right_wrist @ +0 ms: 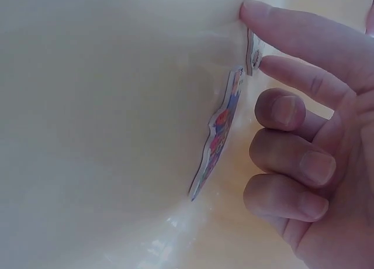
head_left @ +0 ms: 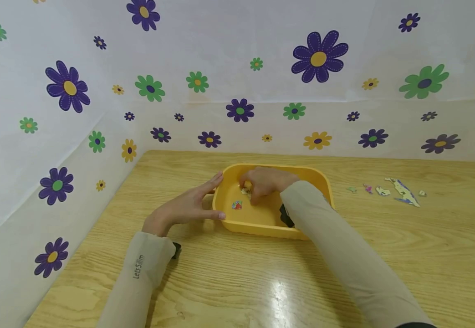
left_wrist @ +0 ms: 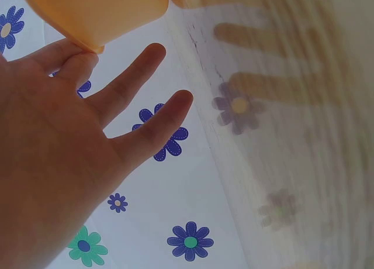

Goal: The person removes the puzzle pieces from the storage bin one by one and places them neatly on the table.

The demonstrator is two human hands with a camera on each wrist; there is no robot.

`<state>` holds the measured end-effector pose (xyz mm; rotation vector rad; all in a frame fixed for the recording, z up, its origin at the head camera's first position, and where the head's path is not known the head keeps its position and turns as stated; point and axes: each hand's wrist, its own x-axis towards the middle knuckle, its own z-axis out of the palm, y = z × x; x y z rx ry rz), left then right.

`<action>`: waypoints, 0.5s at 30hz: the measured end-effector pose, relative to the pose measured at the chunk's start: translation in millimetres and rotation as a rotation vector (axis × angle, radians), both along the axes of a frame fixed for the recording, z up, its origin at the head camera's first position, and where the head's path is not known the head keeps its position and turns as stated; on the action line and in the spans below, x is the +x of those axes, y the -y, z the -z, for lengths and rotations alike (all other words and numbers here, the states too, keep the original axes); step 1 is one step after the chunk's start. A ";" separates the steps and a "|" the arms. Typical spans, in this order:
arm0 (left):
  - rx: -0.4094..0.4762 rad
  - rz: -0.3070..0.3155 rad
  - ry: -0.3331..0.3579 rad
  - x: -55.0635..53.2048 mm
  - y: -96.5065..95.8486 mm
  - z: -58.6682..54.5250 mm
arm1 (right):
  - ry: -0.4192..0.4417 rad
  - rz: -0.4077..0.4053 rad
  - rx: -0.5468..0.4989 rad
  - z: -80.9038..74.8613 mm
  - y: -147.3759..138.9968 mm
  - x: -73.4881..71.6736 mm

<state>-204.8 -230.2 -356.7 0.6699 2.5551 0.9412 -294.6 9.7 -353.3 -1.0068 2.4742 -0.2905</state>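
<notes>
A yellow plastic bin (head_left: 257, 228) stands on the wooden table. Its left end is touched by my left hand (head_left: 184, 207), thumb along the front side and straight fingers at the rim; in the left wrist view two fingers reach out free below the bin wall (left_wrist: 128, 11). My right hand (head_left: 266, 180) is down inside the bin. Its thumb and index finger pinch a small, thin, flat piece (right_wrist: 252, 54) with a pale edge, while the other fingers curl in. Close by lies a colourful flat piece (head_left: 237, 205) with red on it, also seen edge-on in the right wrist view.
On the table right of the bin lie several flat cut-outs, among them a long cream and blue one (head_left: 403, 192) and a small pink one (head_left: 368, 188). Something black (head_left: 286, 216) shows inside the bin under the right forearm. A flower-patterned cloth (head_left: 237, 82) borders the table's back and left.
</notes>
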 end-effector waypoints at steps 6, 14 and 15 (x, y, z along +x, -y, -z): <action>0.008 0.000 -0.002 0.5 0.8 0.6 | -0.003 -0.010 -0.001 0.5 1.6 -0.4; -0.009 0.001 -0.012 1.0 0.8 0.5 | 0.021 0.012 -0.002 -0.6 2.0 2.3; -0.012 0.000 -0.013 0.7 0.7 0.5 | 0.020 0.014 0.002 -0.7 2.1 2.5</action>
